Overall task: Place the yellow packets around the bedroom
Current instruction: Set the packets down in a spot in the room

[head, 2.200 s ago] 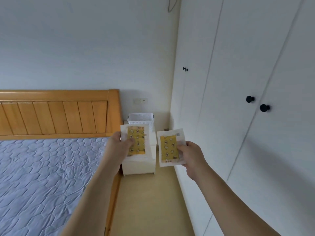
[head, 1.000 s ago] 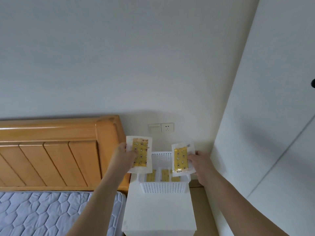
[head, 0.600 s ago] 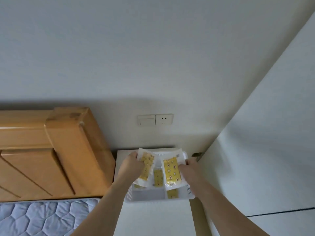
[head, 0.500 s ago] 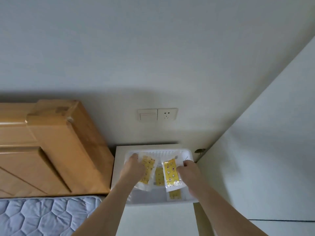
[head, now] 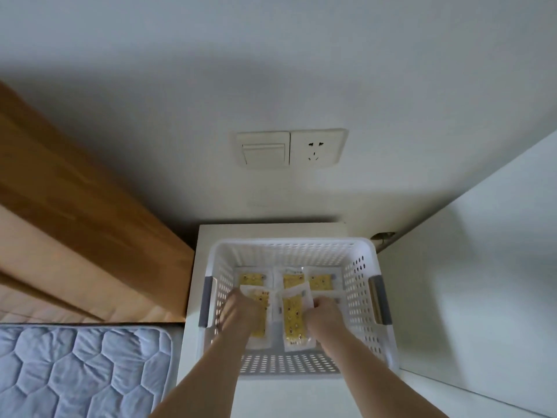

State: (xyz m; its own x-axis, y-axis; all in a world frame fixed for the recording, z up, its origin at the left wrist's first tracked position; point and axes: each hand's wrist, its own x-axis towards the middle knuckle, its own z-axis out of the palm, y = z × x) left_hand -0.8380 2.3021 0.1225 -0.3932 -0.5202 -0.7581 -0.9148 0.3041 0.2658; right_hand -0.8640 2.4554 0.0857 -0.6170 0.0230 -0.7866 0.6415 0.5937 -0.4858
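Two hands reach down into a white perforated basket [head: 358, 285], forearms entering from the bottom edge. Left hand [head: 241, 315]: fingers curled on a yellow packet in clear wrap [head: 261, 324], held low inside the basket at its left half. Right hand [head: 324, 316]: fingers curled on a second yellow packet [head: 294, 319], just beside the first, its long side running front to back. Three more yellow packets [head: 291, 280] lie in a row on the basket floor beyond the held pair, against the far wall. Basket: grey handle grips on both sides; stands on a white tabletop [head: 196, 267] of a bedside unit. Near left: blue quilted mattress [head: 81, 369]. Left, further: wooden headboard [head: 75, 206], touching the unit's side. Right: white wardrobe panel [head: 482, 267]. Far: white wall carrying a light switch [head: 262, 149] and a power socket [head: 316, 147] side by side above the unit.
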